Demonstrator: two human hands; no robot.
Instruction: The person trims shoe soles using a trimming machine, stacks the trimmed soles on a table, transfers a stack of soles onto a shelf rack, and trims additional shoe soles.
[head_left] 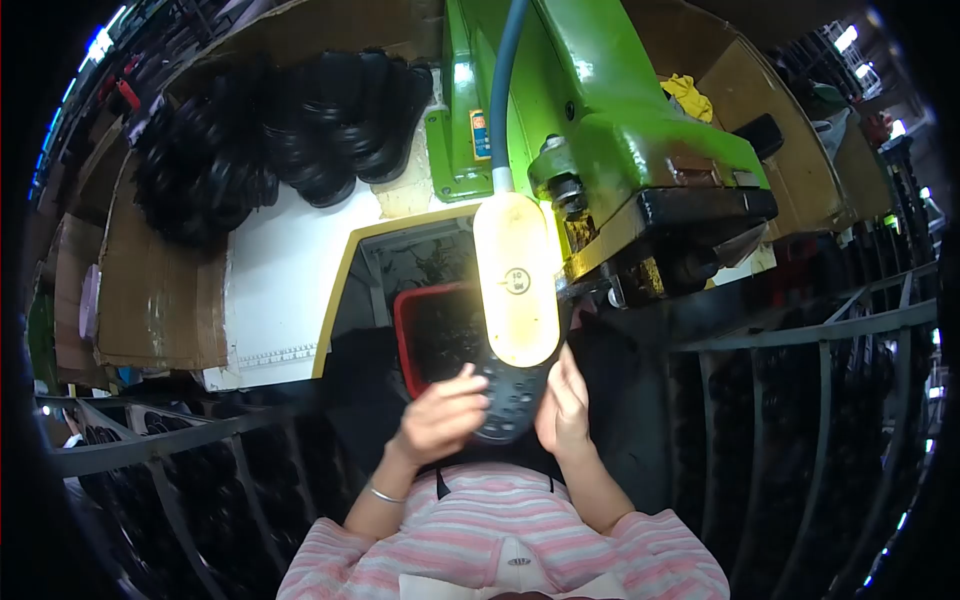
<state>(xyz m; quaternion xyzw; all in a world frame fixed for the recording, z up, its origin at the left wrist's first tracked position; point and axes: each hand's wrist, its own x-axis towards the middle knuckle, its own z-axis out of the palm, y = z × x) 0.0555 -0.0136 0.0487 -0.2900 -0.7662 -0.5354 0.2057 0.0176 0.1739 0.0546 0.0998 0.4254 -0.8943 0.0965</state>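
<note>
A black shoe sole (507,405) with round studs is held low in front of my body, its far part hidden under the bright lamp (517,290). My right hand (566,405) grips its right edge, fingers pointing forward. On the left side of the sole is my left hand (445,415), slightly blurred, with its fingers bent and their tips at the sole's edge. Just beyond the lamp stands the green machine (610,110), its black head (700,215) to the right of the sole.
Black soles (345,120) lie piled in a cardboard box (160,310) at the left. A red bin (405,345) sits below the table's cut-out. Another cardboard box (805,185) holds a yellow cloth (687,97) at the right. Metal rails (830,330) flank both sides.
</note>
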